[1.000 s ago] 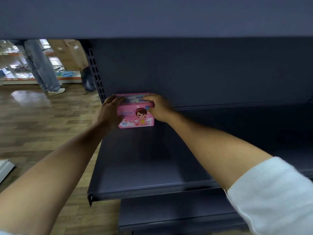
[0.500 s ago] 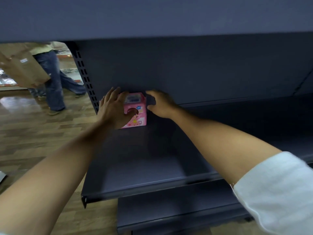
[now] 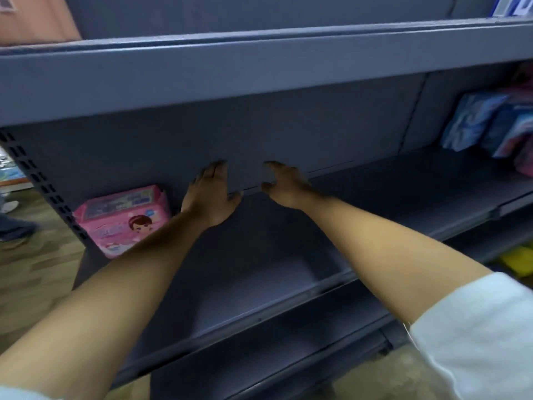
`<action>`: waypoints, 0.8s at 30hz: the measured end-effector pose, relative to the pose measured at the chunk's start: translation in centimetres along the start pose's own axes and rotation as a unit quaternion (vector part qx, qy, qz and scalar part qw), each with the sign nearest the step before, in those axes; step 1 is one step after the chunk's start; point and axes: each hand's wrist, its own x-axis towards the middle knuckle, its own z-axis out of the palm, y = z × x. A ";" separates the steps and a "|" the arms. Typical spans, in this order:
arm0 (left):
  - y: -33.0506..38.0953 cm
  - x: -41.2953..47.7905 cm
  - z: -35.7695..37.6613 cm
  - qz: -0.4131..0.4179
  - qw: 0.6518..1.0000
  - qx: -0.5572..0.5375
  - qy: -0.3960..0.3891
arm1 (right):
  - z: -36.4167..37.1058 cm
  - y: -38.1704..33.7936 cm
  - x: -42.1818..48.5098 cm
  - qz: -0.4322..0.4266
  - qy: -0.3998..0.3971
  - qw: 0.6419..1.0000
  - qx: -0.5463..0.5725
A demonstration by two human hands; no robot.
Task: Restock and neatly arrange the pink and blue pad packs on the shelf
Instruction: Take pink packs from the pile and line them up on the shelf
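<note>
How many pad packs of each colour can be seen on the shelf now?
Pink pack: 1, at the far left.
Blue packs: at least 2, at the far right; blur hides the exact number.
Pinkish shape at the right edge: 0 counted, too blurred to identify.
Total: at least 3.

1. The pink pack [image 3: 122,219] has a printed band along its top and pale lettering on its front beside a cartoon face. All of it is too blurred to read.
2. The blue packs [image 3: 473,122] show pale print, too smeared to read.
3. A blue-and-white sign [image 3: 513,5] at the upper right edge shows part of one large letter, perhaps "D".
</note>
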 end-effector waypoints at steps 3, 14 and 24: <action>3.5 1.5 1.2 0.019 1.000 -0.007 -0.007 | -2.4 3.0 -0.7 0.022 0.006 1.000 -0.002; 16.4 6.5 7.0 0.090 0.994 0.029 -0.048 | -10.1 14.0 -3.1 0.075 0.005 0.996 -0.041; 27.6 9.1 11.5 0.142 0.987 0.035 -0.068 | -15.9 24.1 -5.8 0.111 0.005 0.987 -0.115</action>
